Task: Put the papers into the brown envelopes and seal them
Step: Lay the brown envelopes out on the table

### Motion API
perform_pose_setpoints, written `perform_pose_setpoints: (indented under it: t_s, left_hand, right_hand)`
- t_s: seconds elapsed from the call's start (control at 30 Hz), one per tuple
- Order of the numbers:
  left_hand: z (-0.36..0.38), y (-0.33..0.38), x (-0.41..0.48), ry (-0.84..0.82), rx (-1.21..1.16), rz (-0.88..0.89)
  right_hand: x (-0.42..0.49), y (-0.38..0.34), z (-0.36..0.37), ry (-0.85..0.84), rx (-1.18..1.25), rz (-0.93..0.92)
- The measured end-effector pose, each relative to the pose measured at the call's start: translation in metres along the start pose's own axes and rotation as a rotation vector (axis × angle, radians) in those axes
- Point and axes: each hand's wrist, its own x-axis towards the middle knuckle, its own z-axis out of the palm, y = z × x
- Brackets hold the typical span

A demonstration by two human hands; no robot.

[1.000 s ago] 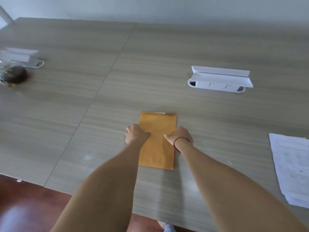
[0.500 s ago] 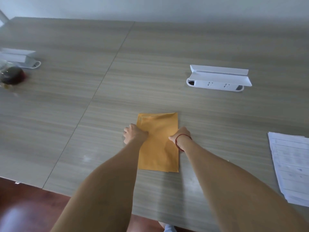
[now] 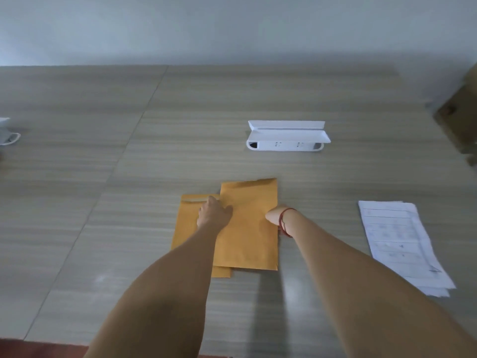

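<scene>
The left hand (image 3: 214,213) is laid flat, fingers together, on the lower envelope (image 3: 185,226) where it is overlapped by the upper envelope (image 3: 249,228); both lie toward the middle of the table's (image 3: 103,177) near edge. The right hand (image 3: 273,215) is set against the upper envelope's right edge, but its fingers are hidden and its grip cannot be told. The papers (image 3: 397,241) are stacked by the right edge, and a white object (image 3: 6,131) is cut off at the left edge.

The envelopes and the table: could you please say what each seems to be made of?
Envelopes: brown kraft paper, matte, by the flat, thin, creased sheets. Table: probably wood-grain laminate, slight sheen; streaked grey-brown pattern with a straight seam, though real veneer is possible.
</scene>
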Motion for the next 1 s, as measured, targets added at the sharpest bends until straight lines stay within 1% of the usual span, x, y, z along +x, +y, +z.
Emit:
perform_pose_setpoints:
  t_s: [0.1,0.17,0.27,0.5,0.63,0.77,0.87,0.93,1.0]
  left_hand:
    - [0.021,0.033,-0.01,-0.038,-0.022,0.027]
    - [0.038,0.049,-0.017,-0.072,-0.015,0.06]
    - [0.064,0.067,-0.029,-0.095,-0.01,0.093]
    - [0.126,0.093,-0.063,-0.1,-0.002,0.077]
    - [0.145,0.096,-0.071,-0.053,0.015,0.032]
    - [0.149,0.094,-0.072,-0.009,0.117,-0.008]
    - [0.148,0.094,-0.066,0.033,0.198,0.069]
    - [0.149,0.097,-0.058,0.009,0.226,0.156]
    - [0.149,0.101,-0.049,-0.02,0.239,0.202]
  right_hand:
    - [0.004,0.018,-0.024,0.103,-0.011,-0.01]
    - [0.002,0.034,-0.041,0.098,-0.001,0.029]
    - [-0.001,0.064,-0.062,0.124,0.02,0.036]
    - [0.013,0.126,-0.084,0.299,-0.037,0.022]
    - [0.029,0.144,-0.088,0.329,-0.104,-0.031]
    - [0.04,0.152,-0.093,0.33,-0.201,-0.073]
    - [0.053,0.148,-0.098,0.335,-0.243,-0.143]
    - [0.061,0.142,-0.101,0.329,-0.245,-0.198]
    - [0.064,0.135,-0.104,0.288,-0.242,-0.227]
